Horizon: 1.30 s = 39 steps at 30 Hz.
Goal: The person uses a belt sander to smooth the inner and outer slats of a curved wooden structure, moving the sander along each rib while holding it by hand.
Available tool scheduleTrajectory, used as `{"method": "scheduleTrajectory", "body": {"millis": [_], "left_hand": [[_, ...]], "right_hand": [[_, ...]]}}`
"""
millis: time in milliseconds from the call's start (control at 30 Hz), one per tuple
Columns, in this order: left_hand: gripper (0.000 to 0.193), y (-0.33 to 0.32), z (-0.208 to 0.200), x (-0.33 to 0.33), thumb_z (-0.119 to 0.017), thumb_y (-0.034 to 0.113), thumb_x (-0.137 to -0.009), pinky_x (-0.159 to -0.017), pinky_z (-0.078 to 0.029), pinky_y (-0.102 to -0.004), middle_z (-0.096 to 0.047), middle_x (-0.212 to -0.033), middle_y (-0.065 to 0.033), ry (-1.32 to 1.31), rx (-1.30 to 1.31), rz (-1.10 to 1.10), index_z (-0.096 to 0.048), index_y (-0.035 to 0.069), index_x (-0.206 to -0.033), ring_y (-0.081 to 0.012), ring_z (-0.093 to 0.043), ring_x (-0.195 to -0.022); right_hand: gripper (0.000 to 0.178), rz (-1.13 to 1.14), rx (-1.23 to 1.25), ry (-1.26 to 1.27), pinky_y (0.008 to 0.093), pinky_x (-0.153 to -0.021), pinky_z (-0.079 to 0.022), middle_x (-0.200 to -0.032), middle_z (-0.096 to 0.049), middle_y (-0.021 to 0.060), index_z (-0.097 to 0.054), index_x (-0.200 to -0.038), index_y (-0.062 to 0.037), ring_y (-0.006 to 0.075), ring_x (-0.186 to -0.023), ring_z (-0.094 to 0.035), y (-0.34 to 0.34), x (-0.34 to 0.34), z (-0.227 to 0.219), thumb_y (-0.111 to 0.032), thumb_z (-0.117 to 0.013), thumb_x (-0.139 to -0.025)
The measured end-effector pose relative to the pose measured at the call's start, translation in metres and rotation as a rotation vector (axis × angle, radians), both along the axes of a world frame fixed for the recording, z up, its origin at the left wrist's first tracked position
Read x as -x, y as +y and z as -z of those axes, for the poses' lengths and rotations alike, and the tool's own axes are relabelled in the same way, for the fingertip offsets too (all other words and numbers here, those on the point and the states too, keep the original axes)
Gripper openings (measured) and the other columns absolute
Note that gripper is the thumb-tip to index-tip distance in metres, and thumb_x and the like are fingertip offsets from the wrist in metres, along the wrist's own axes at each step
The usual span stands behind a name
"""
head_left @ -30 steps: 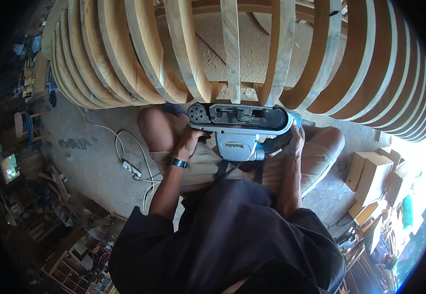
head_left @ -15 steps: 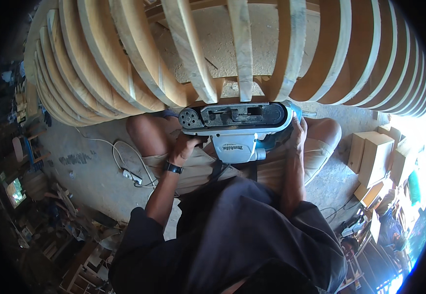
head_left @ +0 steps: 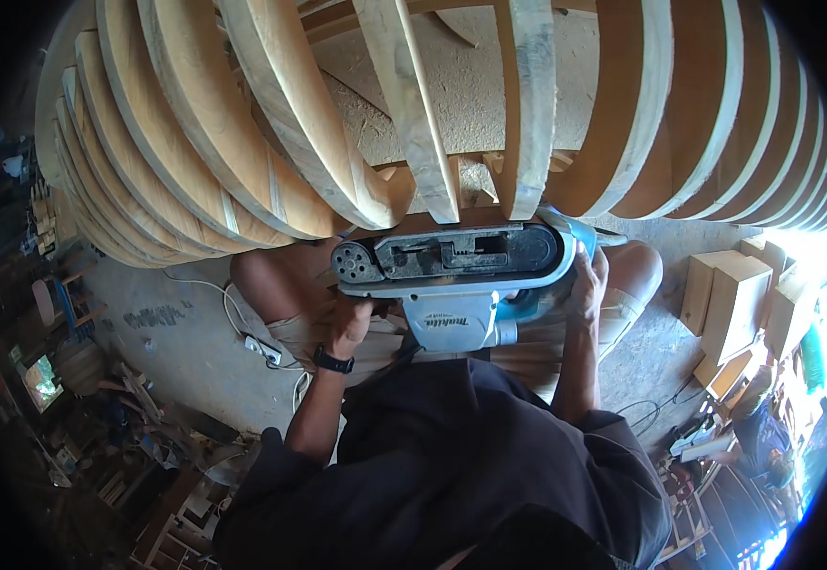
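A teal and grey belt sander (head_left: 451,271) lies sideways against the lower ends of a large frame of curved wooden ribs (head_left: 271,123). My left hand (head_left: 349,323) grips the sander from below, near its roller end. A black watch (head_left: 334,361) sits on that wrist. On the other side, my right hand (head_left: 586,280) is closed around the sander's rear handle. My bare knees show under the tool, above my dark shirt.
A white cable and socket strip (head_left: 259,344) lie on the dusty concrete floor at left. Wooden boxes (head_left: 732,294) stand at right. Another person (head_left: 760,437) sits at the lower right. Wood scraps and frames (head_left: 162,475) crowd the lower left.
The view has drawn nearer to the ribs and tilted. The sander has shifted slightly right along the rib ends, with both hands still on it.
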<state>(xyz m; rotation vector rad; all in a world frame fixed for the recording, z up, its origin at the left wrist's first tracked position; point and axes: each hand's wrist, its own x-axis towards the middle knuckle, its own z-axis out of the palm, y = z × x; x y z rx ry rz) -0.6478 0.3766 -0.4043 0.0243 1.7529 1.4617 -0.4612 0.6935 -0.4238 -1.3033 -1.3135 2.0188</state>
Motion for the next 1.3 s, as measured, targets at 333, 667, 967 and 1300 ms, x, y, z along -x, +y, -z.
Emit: {"method": "scheduleTrajectory", "body": {"millis": [333, 667, 967, 1300], "left_hand": [[0.021, -0.011, 0.030, -0.007, -0.054, 0.018, -0.092, -0.058, -0.047, -0.0258, -0.068, -0.087, -0.0038, -0.031, -0.036, 0.012, -0.067, 0.005, -0.101, -0.0105, -0.062, -0.069], [0.021, 0.023, -0.031, -0.009, -0.059, 0.007, -0.085, -0.065, -0.049, -0.0287, -0.070, -0.090, -0.0057, 0.013, 0.010, 0.104, -0.068, 0.002, -0.103, -0.0149, -0.063, -0.076], [0.017, 0.041, -0.027, -0.024, -0.059, 0.004, -0.084, -0.053, -0.049, -0.0264, -0.069, -0.086, -0.0070, -0.224, -0.011, -0.042, -0.068, 0.001, -0.098, -0.0136, -0.064, -0.067], [0.020, 0.016, 0.010, -0.024, -0.058, 0.004, -0.086, -0.064, -0.054, -0.0284, -0.070, -0.092, -0.0071, -0.109, 0.005, -0.097, -0.067, 0.001, -0.103, -0.0168, -0.067, -0.076]], "right_hand": [[0.040, 0.051, 0.003, -0.056, 0.0245, -0.075, -0.044, -0.088, -0.064, 0.0026, -0.064, -0.102, 0.0038, 0.0093, -0.079, -0.055, 0.004, 0.007, 0.002, -0.035, -0.066, -0.093], [0.045, 0.023, -0.077, -0.146, 0.0256, -0.085, -0.046, -0.100, -0.065, 0.0062, -0.062, -0.116, 0.0058, 0.0127, -0.089, -0.059, 0.027, -0.003, -0.058, -0.035, -0.056, -0.098], [0.037, 0.038, -0.093, -0.188, 0.0252, -0.079, -0.044, -0.093, -0.065, 0.0025, -0.066, -0.107, 0.0022, 0.0103, -0.085, -0.056, 0.039, -0.012, -0.037, -0.033, -0.057, -0.098], [0.040, 0.058, -0.070, -0.182, 0.0254, -0.067, -0.042, -0.081, -0.061, 0.0015, -0.065, -0.094, 0.0027, 0.0091, -0.071, -0.051, 0.032, 0.001, -0.013, -0.037, -0.066, -0.093]]}}
